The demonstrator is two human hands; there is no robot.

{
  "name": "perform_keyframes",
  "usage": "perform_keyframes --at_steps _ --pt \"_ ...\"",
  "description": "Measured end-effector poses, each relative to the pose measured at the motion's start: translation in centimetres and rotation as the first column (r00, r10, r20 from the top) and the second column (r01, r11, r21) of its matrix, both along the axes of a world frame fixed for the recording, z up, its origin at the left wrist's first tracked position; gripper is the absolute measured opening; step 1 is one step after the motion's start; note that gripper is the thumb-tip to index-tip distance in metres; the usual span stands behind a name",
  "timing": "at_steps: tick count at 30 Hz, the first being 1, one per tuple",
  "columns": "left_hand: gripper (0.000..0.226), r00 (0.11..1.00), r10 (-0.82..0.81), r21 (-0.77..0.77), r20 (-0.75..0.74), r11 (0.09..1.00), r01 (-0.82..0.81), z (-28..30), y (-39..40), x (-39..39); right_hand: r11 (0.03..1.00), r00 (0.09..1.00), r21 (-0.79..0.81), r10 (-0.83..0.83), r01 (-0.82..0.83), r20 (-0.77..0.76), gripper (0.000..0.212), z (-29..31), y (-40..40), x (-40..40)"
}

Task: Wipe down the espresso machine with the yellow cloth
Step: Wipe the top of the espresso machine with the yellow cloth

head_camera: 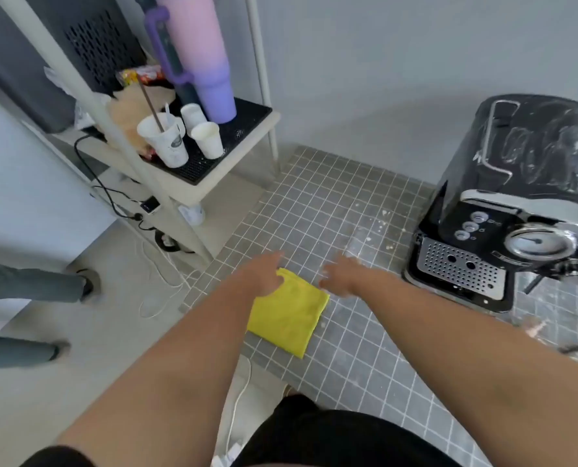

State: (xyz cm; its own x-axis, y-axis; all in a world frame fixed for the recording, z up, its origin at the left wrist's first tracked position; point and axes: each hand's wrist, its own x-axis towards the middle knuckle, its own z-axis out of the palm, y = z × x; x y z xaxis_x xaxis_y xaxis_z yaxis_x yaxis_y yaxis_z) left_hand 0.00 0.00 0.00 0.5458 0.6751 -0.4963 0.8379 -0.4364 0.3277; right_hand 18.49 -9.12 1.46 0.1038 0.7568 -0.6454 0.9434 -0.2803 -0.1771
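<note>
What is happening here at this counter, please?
A person is reaching with both hands toward a folded yellow cloth lying flat on the grey tiled counter. The left hand is over the cloth's far corner; the right hand hovers just beside it, fingers spread. Neither grips it yet. The black espresso machine stands to the right, smeared and untouched, so wiping has not started.
</note>
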Motion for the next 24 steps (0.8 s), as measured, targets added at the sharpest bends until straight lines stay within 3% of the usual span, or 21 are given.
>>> perform_keyframes --at_steps 8,12,15,17,19,21,22,24 --pt "0.063 0.991 -0.13 0.155 -0.04 0.979 0.135 -2.7 -0.9 -2.2 0.977 0.986 0.165 -0.118 0.137 -0.118 0.07 -3.6 -4.2 -3.6" --pt "0.05 0.989 -0.146 0.172 0.026 0.975 0.14 -3.2 -0.6 -2.5 0.959 0.982 0.246 -0.1 0.138 -0.162 0.044 -3.8 -3.7 -4.7" --pt "0.041 0.98 -0.174 0.16 0.097 0.974 0.157 -3.4 -0.7 -2.6 0.937 0.941 0.269 -0.135 0.223 -0.309 0.028 -3.9 -3.1 -5.1" --pt "0.03 0.969 -0.078 0.093 0.235 0.994 0.057 -3.4 -0.9 -2.8 0.874 0.81 0.194 -0.302 0.446 -0.503 0.037 -3.7 -3.1 -5.7" --pt "0.027 0.936 0.095 -0.03 0.339 0.996 -0.09 -3.2 -0.9 -3.2 0.706 0.542 0.024 -0.521 0.708 -0.66 0.045 -3.5 -3.2 -6.0" --pt "0.035 0.904 0.213 -0.11 0.371 0.977 -0.185 -3.0 -1.0 -3.5 0.539 0.269 -0.178 -0.647 0.823 -0.714 0.032 -3.7 -3.7 -5.9" --pt "0.04 0.885 0.284 -0.179 0.369 0.956 -0.233 -3.0 -0.9 -3.6 0.502 0.197 -0.245 -0.673 0.829 -0.713 0.022 -3.8 -4.0 -5.7" --pt "0.048 0.877 0.349 -0.287 0.329 0.922 -0.259 -3.2 -0.9 -3.6 0.474 0.141 -0.296 -0.69 0.83 -0.71 0.013 -3.7 -4.7 -5.4"
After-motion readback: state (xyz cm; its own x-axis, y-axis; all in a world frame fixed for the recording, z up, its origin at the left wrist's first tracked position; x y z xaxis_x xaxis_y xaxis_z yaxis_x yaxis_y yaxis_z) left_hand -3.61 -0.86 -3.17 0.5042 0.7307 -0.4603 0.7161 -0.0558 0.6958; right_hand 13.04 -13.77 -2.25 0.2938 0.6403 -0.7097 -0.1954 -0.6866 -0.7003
